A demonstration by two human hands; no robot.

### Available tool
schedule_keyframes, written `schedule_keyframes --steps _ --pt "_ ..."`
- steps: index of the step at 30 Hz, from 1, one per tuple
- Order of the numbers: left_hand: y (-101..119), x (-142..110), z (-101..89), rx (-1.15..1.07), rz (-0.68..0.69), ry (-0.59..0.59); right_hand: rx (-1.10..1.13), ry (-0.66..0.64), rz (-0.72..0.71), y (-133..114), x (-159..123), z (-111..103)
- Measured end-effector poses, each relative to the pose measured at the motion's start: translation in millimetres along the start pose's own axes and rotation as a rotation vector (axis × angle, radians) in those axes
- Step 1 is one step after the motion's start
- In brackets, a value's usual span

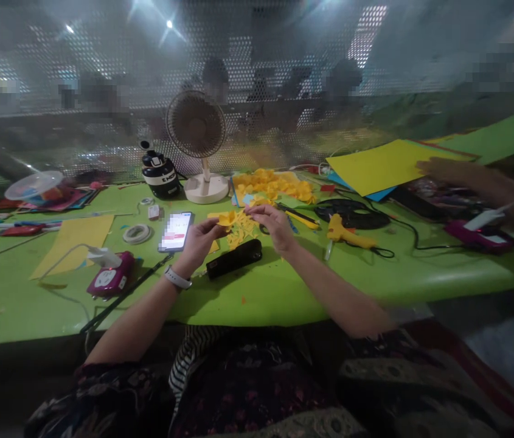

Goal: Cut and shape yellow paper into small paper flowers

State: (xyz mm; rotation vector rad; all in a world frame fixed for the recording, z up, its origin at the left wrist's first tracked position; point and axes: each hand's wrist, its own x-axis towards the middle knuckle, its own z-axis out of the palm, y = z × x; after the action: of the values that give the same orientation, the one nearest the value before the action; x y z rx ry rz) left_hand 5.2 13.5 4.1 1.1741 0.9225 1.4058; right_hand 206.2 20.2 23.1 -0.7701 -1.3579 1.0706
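My left hand (202, 238) has its fingers closed on a small folded yellow paper piece (226, 218). Opposite it, my right hand (275, 226) is pinched, thumb against fingers; whatever sits between its fingertips is too small to make out. Thin yellow paper scraps (241, 231) lie heaped between and below both hands. A long black object (233, 259), possibly a stapler, rests just in front of them. Beyond my hands, a pile of orange-yellow paper shapes (275, 184) covers a sheet. A lit phone (175, 232) lies beside my left hand.
A small fan (196, 125) and a black-and-white bottle (160, 175) stand at the back. To the right lie a yellow glue gun (350, 233) and a black coil (352, 214). Another person's hand (448, 169) touches a yellow sheet (375, 164). A purple power adapter (111, 275) sits left.
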Motion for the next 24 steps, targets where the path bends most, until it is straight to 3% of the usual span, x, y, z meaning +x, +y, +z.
schedule_keyframes --steps 8,24 --pt "0.9 -3.1 4.3 0.006 0.018 -0.014 -0.01 0.004 0.083 0.7 -1.6 4.3" --pt "-1.9 -3.5 2.2 0.081 0.089 -0.055 -0.016 -0.026 0.096 7.6 0.9 1.2"
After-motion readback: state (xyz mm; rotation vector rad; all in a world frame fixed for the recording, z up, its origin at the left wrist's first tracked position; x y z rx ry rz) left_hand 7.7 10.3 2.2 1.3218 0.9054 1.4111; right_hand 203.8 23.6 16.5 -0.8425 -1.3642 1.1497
